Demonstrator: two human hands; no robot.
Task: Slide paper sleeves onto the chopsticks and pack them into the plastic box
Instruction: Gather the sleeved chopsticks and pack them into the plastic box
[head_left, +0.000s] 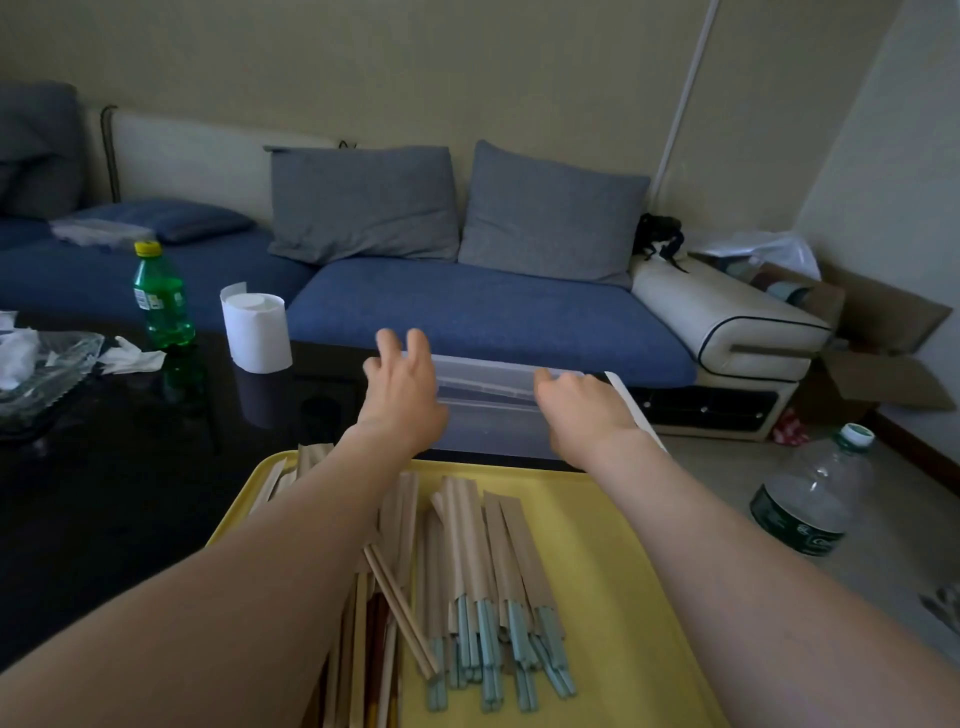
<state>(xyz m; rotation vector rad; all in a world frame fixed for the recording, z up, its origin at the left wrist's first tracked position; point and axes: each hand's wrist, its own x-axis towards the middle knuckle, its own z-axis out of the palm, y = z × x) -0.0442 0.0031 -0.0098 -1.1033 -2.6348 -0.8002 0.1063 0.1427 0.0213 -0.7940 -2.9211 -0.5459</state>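
Status: mid-task, packing not started as far as I can see.

- yellow tray (623, 519), near half: one batch of teal chopsticks in brown paper sleeves (498, 571), right of centre, teal ends towards me. I count about six sleeved sets; they overlap, so no exact number.
- tray, left of that batch: bare wooden chopsticks (400, 613), unsleeved. Two lie diagonally on top, more sit under them and under my left forearm. No count possible. That pile is the work left.
- tray, far-left corner: a few brown strips (311, 457), sleeves or sticks, can't tell.
- just past the tray's far edge: one plastic box (488, 410), clear, on the black table (130, 493). Nothing shows through its wall, so it looks unfilled.
- left hand (402, 395) is at the box's left end, fingers (420, 343) spread and mostly straight, touching but not wrapping anything.
- right hand (582, 405) is at the box's right end, fingers (558, 382) curled over the rim, apparently gripping it. Fingertips are hidden.

Judgement: box is being positioned or opened, then the sleeved batch goes in.

Further from the tray:
- far left on the table: one green bottle (163, 301) and one tissue roll (257, 332).
- right, on the floor: one large clear bottle (810, 499).
- behind everything: one blue sofa (493, 312).
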